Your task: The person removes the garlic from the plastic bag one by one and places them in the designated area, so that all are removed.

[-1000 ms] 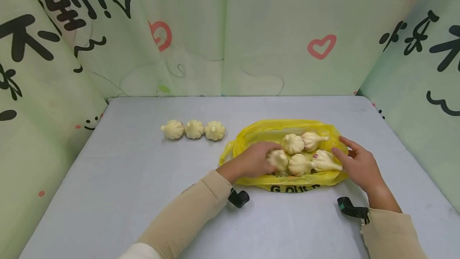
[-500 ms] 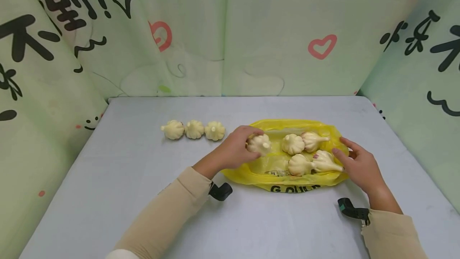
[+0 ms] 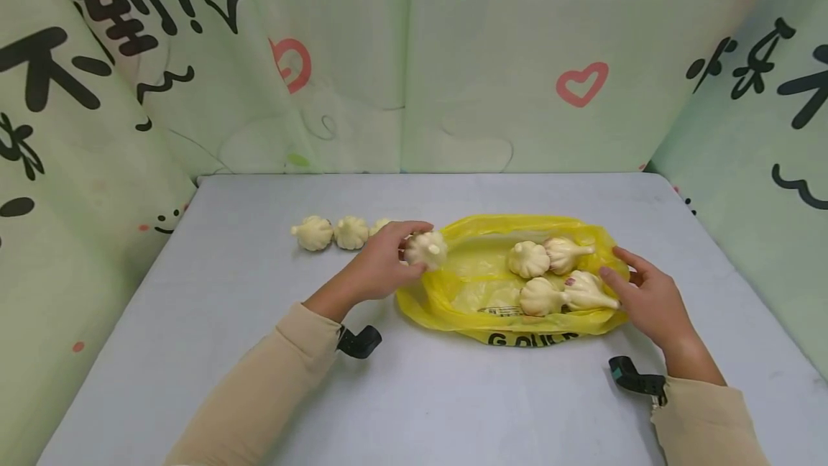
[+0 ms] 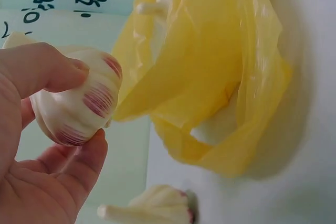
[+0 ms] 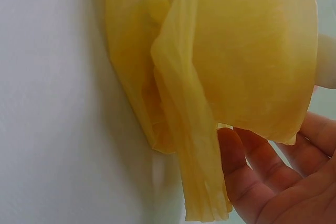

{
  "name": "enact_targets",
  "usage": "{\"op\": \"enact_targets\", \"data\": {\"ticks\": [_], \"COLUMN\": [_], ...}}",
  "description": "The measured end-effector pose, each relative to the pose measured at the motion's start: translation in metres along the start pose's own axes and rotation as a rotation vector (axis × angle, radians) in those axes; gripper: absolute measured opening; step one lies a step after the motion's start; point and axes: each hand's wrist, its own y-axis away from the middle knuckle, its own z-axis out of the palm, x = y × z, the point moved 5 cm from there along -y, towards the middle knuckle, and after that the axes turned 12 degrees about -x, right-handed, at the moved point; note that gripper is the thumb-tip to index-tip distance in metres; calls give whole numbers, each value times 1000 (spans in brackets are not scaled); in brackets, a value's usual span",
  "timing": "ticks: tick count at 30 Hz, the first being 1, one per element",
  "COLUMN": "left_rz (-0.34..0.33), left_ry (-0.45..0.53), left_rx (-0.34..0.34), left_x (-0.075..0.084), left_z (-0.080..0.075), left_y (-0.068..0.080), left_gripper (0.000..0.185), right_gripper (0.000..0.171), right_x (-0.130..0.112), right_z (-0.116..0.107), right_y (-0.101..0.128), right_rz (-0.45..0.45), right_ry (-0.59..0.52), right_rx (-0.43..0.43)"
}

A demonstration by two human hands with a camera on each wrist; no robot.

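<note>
My left hand (image 3: 378, 263) pinches a garlic bulb (image 3: 427, 249) between thumb and fingers, above the left end of a yellow plastic bag (image 3: 475, 292). Purple streaks mark that bulb (image 4: 94, 98) in the left wrist view. Several more bulbs (image 3: 529, 259) lie on the open bag, toward its right side. At the bag's right edge, my right hand (image 3: 650, 304) holds the rim, thumb on the inner side. In the right wrist view its curled fingers (image 5: 247, 182) are partly behind the yellow plastic. Left of the bag, three garlic bulbs (image 3: 351, 233) stand in a row, the rightmost partly hidden by my left hand.
A white table (image 3: 213, 308) carries everything. Pale green printed curtains (image 3: 485, 56) enclose its back and both sides. Black wrist cameras (image 3: 361, 342) stick out below the sleeves.
My left hand has lifted a garlic bulb out of the bag and carried it left, toward the row. The right hand stays at the bag's right edge.
</note>
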Motion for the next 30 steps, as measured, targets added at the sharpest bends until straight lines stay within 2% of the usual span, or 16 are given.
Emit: {"op": "enact_targets", "data": {"ticks": [13, 21, 30], "left_rz": [-113, -141, -185], "left_ry": [80, 60, 86], "left_rx": [113, 211, 277], "left_x": [-21, -29, -44], "left_z": [-32, -61, -84], "left_y": [27, 47, 65], "left_gripper": [55, 54, 54], "right_gripper": [71, 70, 70], "right_x": [3, 0, 0], "right_z": [0, -1, 0], "right_y": [-1, 0, 0], "right_rz": [16, 11, 13], "right_ry": [-4, 1, 7], "right_rx": [-7, -10, -9]}}
